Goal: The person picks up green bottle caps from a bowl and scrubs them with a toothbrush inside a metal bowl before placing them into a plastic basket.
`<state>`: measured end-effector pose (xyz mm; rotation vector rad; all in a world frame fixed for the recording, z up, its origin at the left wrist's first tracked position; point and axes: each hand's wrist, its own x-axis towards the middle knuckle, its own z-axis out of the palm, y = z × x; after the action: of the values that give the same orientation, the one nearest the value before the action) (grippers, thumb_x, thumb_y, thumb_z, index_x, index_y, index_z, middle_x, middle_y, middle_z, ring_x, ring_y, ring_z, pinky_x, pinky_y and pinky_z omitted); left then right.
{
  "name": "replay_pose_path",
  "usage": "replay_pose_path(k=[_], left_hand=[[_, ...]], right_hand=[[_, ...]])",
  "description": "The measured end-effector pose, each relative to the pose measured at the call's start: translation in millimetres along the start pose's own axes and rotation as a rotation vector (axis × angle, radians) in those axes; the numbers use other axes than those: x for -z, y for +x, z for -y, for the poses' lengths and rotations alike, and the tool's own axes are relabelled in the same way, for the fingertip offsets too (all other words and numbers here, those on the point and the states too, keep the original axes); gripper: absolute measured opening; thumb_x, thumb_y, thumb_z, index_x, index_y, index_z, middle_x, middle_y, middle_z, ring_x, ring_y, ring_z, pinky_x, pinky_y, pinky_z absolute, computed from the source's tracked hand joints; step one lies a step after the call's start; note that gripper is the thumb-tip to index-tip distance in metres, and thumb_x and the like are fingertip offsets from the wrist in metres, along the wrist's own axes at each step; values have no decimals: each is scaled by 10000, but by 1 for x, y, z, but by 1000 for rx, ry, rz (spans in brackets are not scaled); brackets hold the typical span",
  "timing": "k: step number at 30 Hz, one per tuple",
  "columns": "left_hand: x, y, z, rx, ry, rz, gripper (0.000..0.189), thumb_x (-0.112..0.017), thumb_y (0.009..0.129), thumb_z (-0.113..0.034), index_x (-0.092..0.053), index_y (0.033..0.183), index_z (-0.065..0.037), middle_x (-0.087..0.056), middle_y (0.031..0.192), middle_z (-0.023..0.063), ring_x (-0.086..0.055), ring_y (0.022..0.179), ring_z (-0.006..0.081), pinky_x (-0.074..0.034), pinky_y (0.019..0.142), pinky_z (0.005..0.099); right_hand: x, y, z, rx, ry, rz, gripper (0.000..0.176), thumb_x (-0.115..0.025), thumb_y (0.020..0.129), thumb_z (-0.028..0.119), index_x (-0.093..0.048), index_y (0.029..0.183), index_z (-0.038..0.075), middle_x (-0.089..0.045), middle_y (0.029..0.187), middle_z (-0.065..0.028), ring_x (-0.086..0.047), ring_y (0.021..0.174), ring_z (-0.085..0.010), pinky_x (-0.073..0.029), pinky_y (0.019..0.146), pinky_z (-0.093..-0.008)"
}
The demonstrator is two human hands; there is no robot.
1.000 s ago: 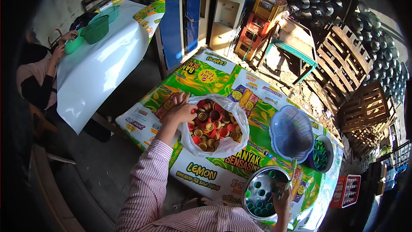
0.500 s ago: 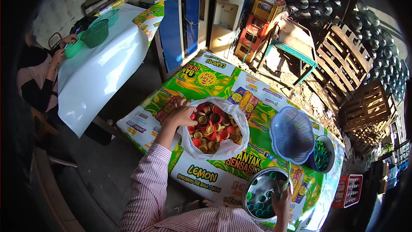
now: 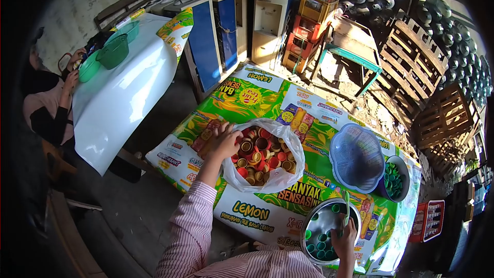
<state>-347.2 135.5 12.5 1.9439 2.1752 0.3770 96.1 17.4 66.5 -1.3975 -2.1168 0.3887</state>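
My left hand [image 3: 224, 143] is at the left rim of a white plastic bag [image 3: 292, 175] full of red and tan caps [image 3: 257, 155]; its fingers are spread. Over a metal bowl [image 3: 309, 216] at the table's near edge, my right hand [image 3: 345, 237] has its fingers wrapped round a light green handle [image 3: 347, 203]. Green caps [image 3: 323, 244] lie inside this bowl. What the handle's lower end looks like is hidden by the hand.
A blue-purple basket [image 3: 356, 158] and a dark bowl of green caps [image 3: 395, 180] stand at the table's right. Another person [image 3: 49, 108] sits at a white-covered table [image 3: 123, 98] with green baskets [image 3: 113, 51]. Crates [image 3: 303, 31] and pallets [image 3: 417, 62] are behind.
The whole view has shifted slightly. My left hand has its fingers slightly higher over the bag's rim. The green caps in the metal bowl have moved about, and my right hand stays over it.
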Motion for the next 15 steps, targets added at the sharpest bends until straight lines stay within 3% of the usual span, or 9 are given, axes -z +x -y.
replay_pose_path(k=[3, 8, 12, 15], left_hand=[[3, -1, -5, 30, 1, 53, 338, -576, 722, -258, -575, 1053, -191, -370, 1320, 119, -160, 1292, 283, -106, 1018, 526], [21, 0, -21, 117, 52, 300, 424, -570, 733, -376, -580, 1103, -170, -350, 1333, 118, -138, 1311, 259, -116, 1047, 494], [15, -1, -27, 131, 48, 250, 418, -585, 716, -391, -593, 1076, -178, -361, 1328, 102, -151, 1310, 236, -139, 1047, 443], [18, -3, -31, 108, 37, 221, 350, -596, 722, -357, -597, 1014, -163, -360, 1329, 94, -158, 1306, 249, -129, 1037, 475]], right_hand=[[4, 0, 3, -47, -14, 43, 582, -623, 562, -68, -455, 1114, 5, -482, 918, -147, -461, 644, -257, -408, 600, -372], [4, 1, 3, -185, 51, 116, 556, -614, 569, -76, -455, 1097, 0, -498, 983, -178, -521, 803, -359, -427, 634, -400], [7, 4, 11, -224, 42, 128, 568, -618, 568, -83, -454, 1105, 4, -501, 987, -171, -527, 750, -330, -426, 615, -379], [6, 4, 7, -161, 29, 99, 573, -622, 564, -83, -456, 1106, 4, -503, 986, -165, -519, 711, -312, -421, 603, -373]])
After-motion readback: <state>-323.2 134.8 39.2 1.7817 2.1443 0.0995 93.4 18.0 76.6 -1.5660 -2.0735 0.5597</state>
